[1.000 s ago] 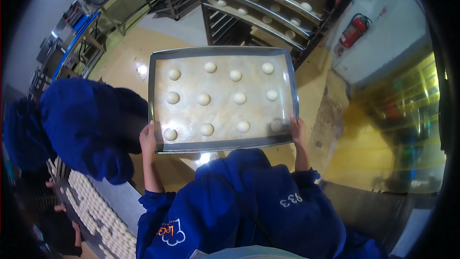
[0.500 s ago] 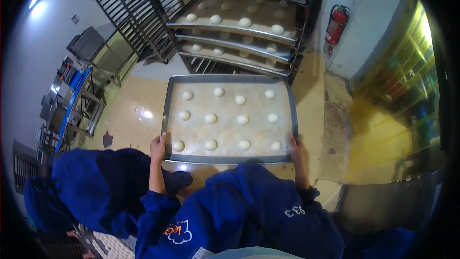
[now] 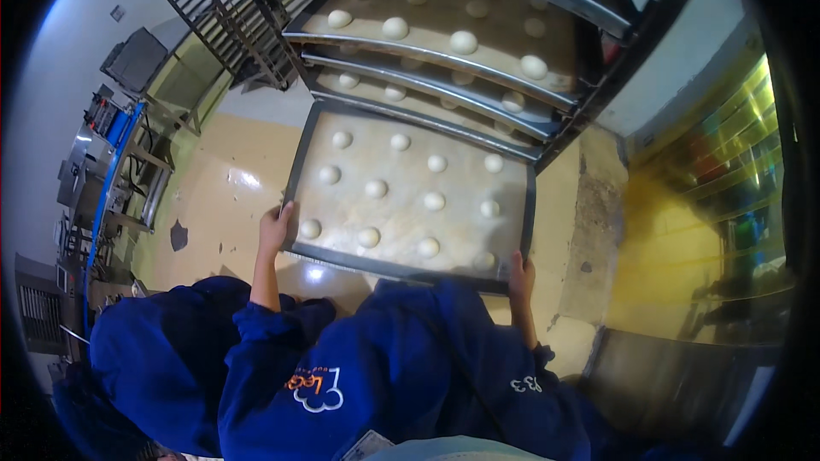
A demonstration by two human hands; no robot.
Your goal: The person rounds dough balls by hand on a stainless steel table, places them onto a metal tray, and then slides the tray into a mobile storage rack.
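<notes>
A large rectangular tray (image 3: 401, 213) with a dark rim and pale paper holds several rows of round white dough balls (image 3: 376, 189). My left hand (image 3: 274, 224) grips its left side near the front corner, and my right hand (image 3: 521, 271) grips the right side near the other front corner. The tray sits slightly skewed, its right front corner lower in the picture. Its far edge meets the lower front of a tall metal rack (image 3: 453, 85), whose shelves carry more trays of dough balls; whether it rests on a rail, I cannot tell.
A co-worker in blue clothing (image 3: 158, 358) is close at my left. A slatted metal rack (image 3: 213, 8) stands at the back left, beside machinery with a blue belt (image 3: 120, 141). A yellow strip curtain (image 3: 675, 230) hangs at the right, next to a white wall (image 3: 666, 77).
The tray, held throughout, has moved forward to the rack, which now looms larger, and has turned slightly so its left front corner is higher in the picture. The co-worker appears lower in view.
</notes>
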